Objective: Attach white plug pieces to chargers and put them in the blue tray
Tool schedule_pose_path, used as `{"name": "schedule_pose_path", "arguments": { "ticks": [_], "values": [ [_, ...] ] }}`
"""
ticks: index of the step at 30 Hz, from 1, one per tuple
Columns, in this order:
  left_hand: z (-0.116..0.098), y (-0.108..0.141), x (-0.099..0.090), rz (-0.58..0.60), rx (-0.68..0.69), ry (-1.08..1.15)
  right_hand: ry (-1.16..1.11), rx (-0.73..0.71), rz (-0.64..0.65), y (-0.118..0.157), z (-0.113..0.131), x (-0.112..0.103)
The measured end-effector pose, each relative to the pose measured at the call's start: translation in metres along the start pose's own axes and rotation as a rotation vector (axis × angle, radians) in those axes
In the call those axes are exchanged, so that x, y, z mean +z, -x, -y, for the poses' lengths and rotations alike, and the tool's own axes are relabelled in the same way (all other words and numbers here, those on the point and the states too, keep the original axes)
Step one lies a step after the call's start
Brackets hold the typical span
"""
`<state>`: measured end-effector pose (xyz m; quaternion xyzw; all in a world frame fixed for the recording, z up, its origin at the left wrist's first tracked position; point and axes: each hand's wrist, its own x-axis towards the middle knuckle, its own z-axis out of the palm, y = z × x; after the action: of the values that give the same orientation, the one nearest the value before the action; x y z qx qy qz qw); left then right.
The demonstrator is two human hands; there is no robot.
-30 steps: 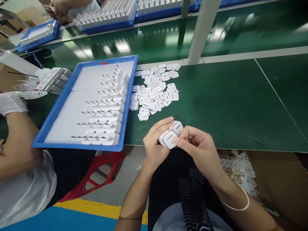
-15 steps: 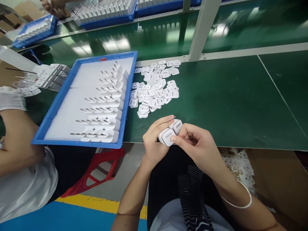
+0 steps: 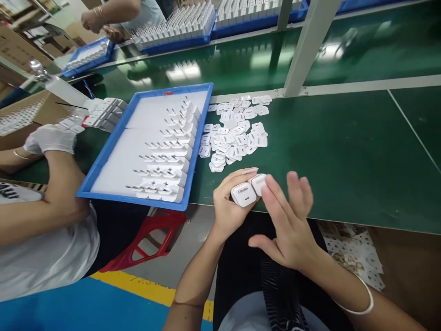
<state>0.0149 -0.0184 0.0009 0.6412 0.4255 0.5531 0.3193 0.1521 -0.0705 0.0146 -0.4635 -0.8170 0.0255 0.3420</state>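
My left hand [image 3: 228, 209] is wrapped around two white charger plugs side by side, just over the table's front edge. The nearer charger [image 3: 243, 195] shows printed lettering and a small port slot on its end face. Partly behind my right fingertips is the second charger [image 3: 257, 183]. A thin white piece [image 3: 252, 170] shows at my left fingertips. My right hand [image 3: 288, 225] is open, fingers spread, its fingertips at the second charger; whether they touch it I cannot tell. Beyond my hands lies a loose pile of white cover plates [image 3: 234, 140] with small slots.
Left of the pile, a blue tray [image 3: 131, 202] holds rows of white chargers [image 3: 168, 192], pins up. A co-worker's gloved hand [image 3: 55, 138] is near stacked white pieces [image 3: 106, 112] at far left. A metal post [image 3: 306, 50] stands behind the green table [image 3: 344, 156]. More filled trays sit behind.
My right hand has let go of the chargers and opened, with its fingers spread. The nearer charger's face now shows fully. The view has shifted, so the table appears farther right.
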Motion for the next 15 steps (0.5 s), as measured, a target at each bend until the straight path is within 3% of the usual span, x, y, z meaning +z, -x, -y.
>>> {"name": "schedule_pose_path", "arguments": {
  "ticks": [5, 8, 12, 15],
  "values": [
    [0.0, 0.0, 0.001, -0.019, 0.004, 0.047, -0.071, -0.057, 0.03, -0.003, 0.004, -0.01],
    [0.003, -0.001, 0.002, -0.026, 0.02, 0.065, -0.066, -0.035, -0.025, 0.001, 0.004, -0.008],
    [0.003, -0.001, 0.003, -0.026, 0.003, 0.028, -0.13, -0.05, 0.002, 0.008, -0.005, -0.005],
    [-0.007, -0.006, -0.003, 0.057, 0.03, -0.012, -0.238, -0.053, -0.135, 0.013, -0.019, -0.012]
  ]
}}
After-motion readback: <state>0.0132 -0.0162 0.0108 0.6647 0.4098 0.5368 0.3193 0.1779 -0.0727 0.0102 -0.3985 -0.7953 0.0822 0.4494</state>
